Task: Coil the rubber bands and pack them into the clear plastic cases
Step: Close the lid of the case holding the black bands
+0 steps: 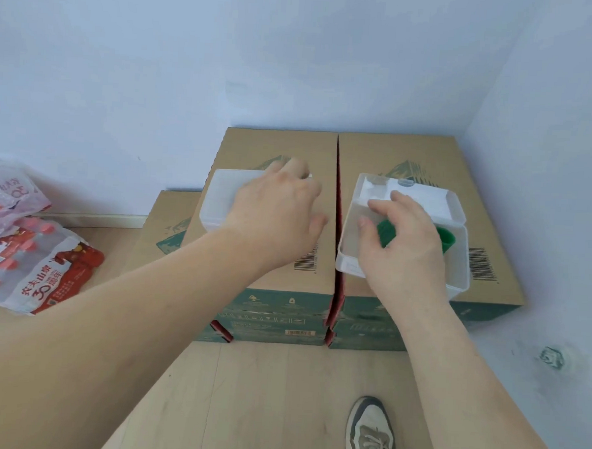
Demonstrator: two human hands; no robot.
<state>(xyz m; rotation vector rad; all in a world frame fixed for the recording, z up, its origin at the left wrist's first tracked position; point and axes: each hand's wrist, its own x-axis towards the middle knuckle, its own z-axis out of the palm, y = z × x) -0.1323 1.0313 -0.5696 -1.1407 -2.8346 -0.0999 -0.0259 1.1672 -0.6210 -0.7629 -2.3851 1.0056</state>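
Two clear plastic cases sit on stacked cardboard boxes. The right case (351, 258) is open, its lid (423, 196) tipped back. My right hand (403, 243) is inside it, fingers closed on a coiled green rubber band (446, 236) that shows on both sides of the hand. The left case (220, 199) lies closed on the left box. My left hand (278, 213) hovers over its right part with fingers spread, hiding that end; whether it touches the case is unclear.
The cardboard boxes (411, 155) stand in a corner against pale walls. A lower box (171, 224) sits at the left. A shrink-wrapped pack of red-capped bottles (35, 265) lies on the wooden floor at far left. My shoe (372, 434) is at the bottom.
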